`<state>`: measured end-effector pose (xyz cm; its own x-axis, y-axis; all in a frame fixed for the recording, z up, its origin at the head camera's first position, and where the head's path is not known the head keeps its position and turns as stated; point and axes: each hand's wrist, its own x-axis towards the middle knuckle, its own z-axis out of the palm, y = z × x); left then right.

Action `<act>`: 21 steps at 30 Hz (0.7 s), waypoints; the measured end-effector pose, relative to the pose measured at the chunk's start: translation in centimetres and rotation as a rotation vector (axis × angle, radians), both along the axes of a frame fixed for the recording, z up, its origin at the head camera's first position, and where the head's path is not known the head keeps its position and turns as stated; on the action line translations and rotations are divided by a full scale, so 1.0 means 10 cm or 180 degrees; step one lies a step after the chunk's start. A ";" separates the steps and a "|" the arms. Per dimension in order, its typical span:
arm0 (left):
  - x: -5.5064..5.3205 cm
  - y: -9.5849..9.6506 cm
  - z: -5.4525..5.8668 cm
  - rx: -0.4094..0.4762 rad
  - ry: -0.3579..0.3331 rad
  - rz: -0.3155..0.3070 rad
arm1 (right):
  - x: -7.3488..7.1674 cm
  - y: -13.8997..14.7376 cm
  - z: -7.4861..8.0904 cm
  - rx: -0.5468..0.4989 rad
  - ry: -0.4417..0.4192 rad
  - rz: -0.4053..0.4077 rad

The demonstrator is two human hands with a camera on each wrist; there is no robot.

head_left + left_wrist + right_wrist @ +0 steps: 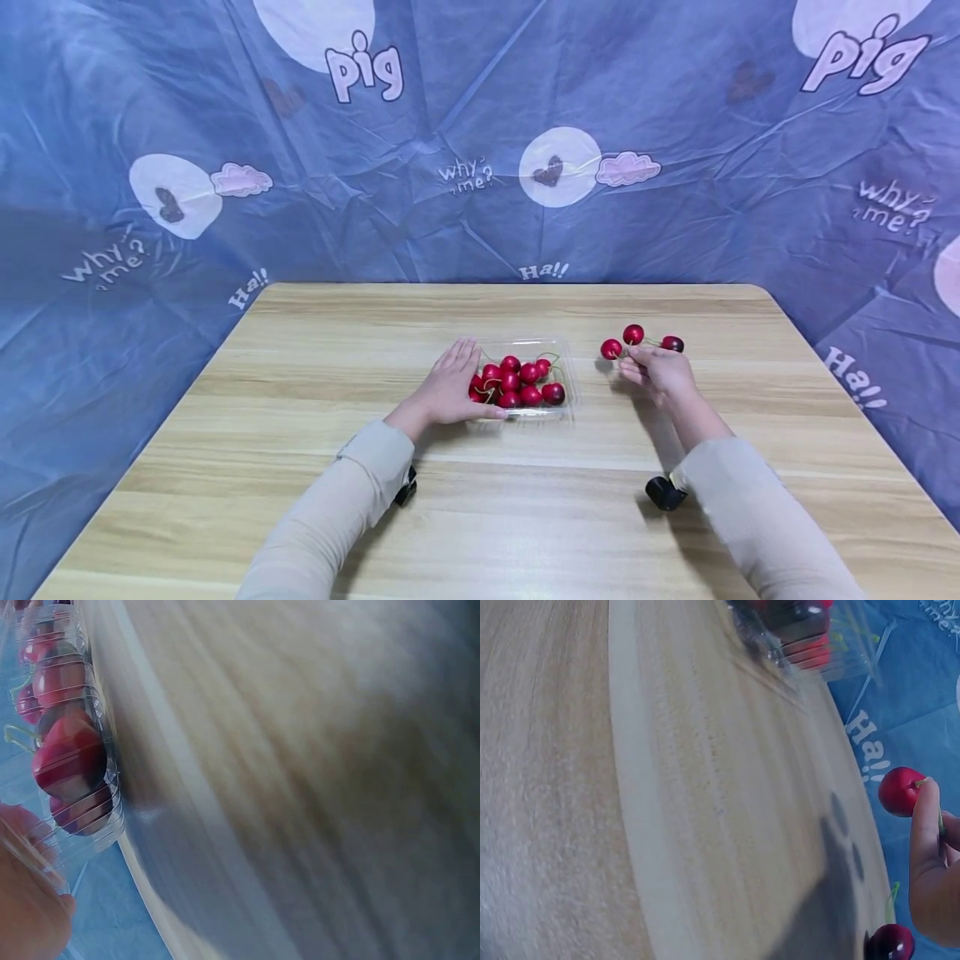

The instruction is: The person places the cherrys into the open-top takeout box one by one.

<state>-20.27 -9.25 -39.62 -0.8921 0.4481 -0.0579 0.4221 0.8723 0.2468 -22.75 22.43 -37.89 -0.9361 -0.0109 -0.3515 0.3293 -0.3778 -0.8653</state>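
My left hand (450, 385) lies along the left end of a clear plastic container (573, 392), fingers straight toward the back and thumb along the front wall. Several red cherries (510, 382) with green stems fill the container. To its right, my right hand (663, 375) pinches the stem of a red cherry (898, 792) between thumb and forefinger, above the table. In the head view, one cherry (611, 349) is left of the fingertips and another cherry (633, 334) just beyond them. A darker cherry (672, 343) shows behind the right hand.
The container stands on a light wood-grain table (525, 517). A blue printed cloth (465, 225) hangs behind the table and down its sides. Black wrist cameras (666, 493) sit under both sleeves, close above the tabletop.
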 end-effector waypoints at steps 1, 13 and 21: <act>0.00 0.00 0.00 -0.0005 0.0000 -0.0001 | 0.01 0.00 0.02 -0.0049 0.0032 0.0015; 0.02 0.01 0.04 -0.0027 -0.0045 0.0002 | 0.06 -0.02 0.15 -0.0342 0.0293 0.0210; 0.03 0.02 0.06 -0.0042 -0.0106 0.0031 | 0.08 -0.06 0.17 -0.0117 0.0577 0.0526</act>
